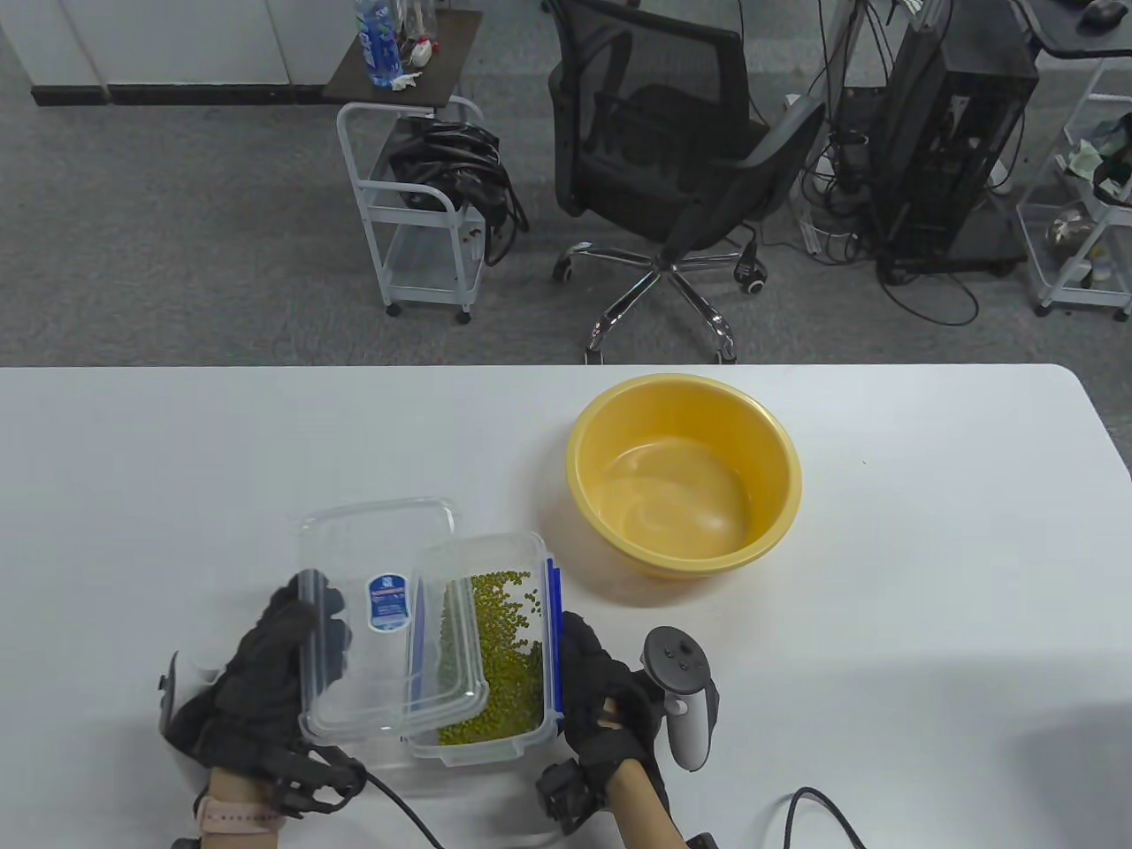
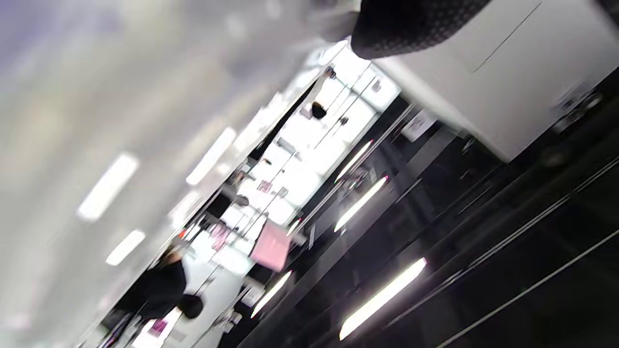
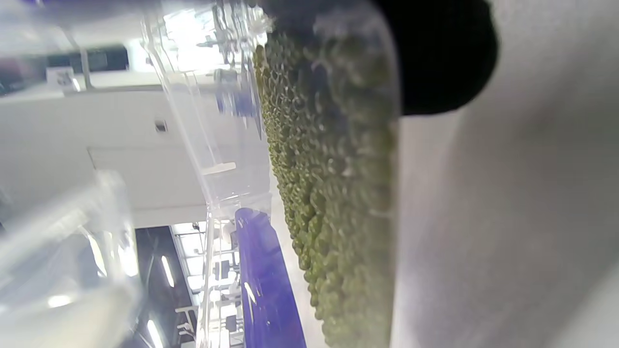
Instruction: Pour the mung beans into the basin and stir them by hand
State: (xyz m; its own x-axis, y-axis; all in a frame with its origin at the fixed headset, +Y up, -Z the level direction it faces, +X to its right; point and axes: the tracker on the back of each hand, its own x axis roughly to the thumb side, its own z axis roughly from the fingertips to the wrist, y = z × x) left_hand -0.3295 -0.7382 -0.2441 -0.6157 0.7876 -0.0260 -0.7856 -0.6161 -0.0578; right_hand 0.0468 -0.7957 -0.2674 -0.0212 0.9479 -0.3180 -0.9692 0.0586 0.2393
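Note:
A clear plastic box [image 1: 517, 566] of green mung beans [image 1: 500, 659] sits near the table's front edge. My right hand [image 1: 579, 646] grips its right side by the blue clip [image 1: 554, 637]. My left hand [image 1: 305, 619] holds the left edge of the clear lid [image 1: 380, 548], which is tilted, its right edge resting over the box. The yellow basin [image 1: 685, 393] stands apart, up and to the right, with only glossy yellow inside. The right wrist view shows the mung beans [image 3: 329, 193] through the box wall, the blue clip [image 3: 263, 275] and a gloved fingertip [image 3: 445, 58]. The left wrist view is blurred and shows only the room.
The white table [image 1: 884, 575] runs to a rounded far right corner. A black cable [image 1: 822, 809] lies near the front edge. Beyond the table stand an office chair [image 1: 672, 159], a white cart [image 1: 424, 221] and a computer tower [image 1: 955, 133].

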